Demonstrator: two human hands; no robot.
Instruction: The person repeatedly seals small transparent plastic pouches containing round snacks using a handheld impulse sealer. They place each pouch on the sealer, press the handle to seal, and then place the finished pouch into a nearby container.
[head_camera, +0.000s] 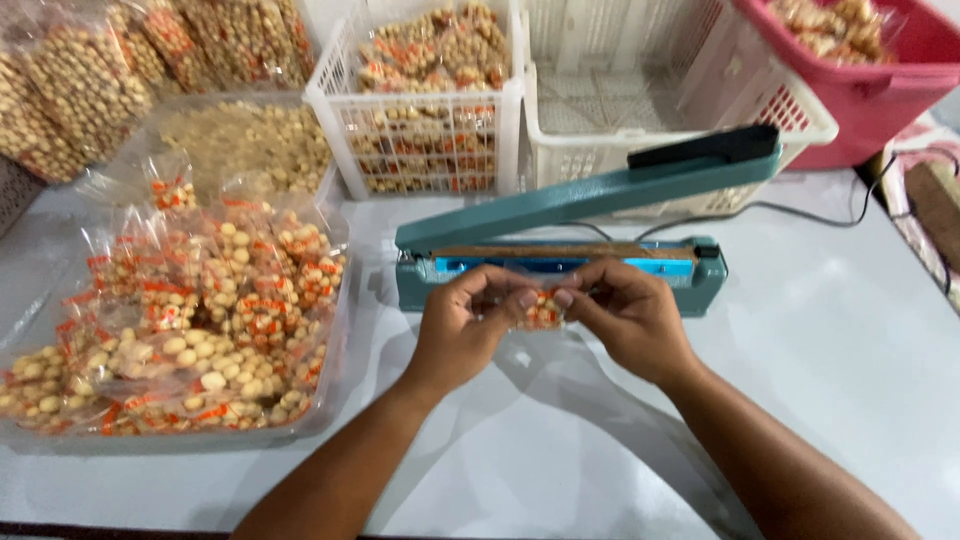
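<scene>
Both hands pinch a small clear plastic packet of pale round snacks (542, 310), left hand (462, 325) and right hand (628, 315) level, its top edge just before the open teal heat sealer's bar (565, 254).

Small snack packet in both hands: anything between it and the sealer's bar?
Nothing visible. Left hand and right hand pinch the small snack packet just in front of the teal heat sealer. The sealer's arm is raised, leaving the sealing strip open, with bare table around.
</scene>
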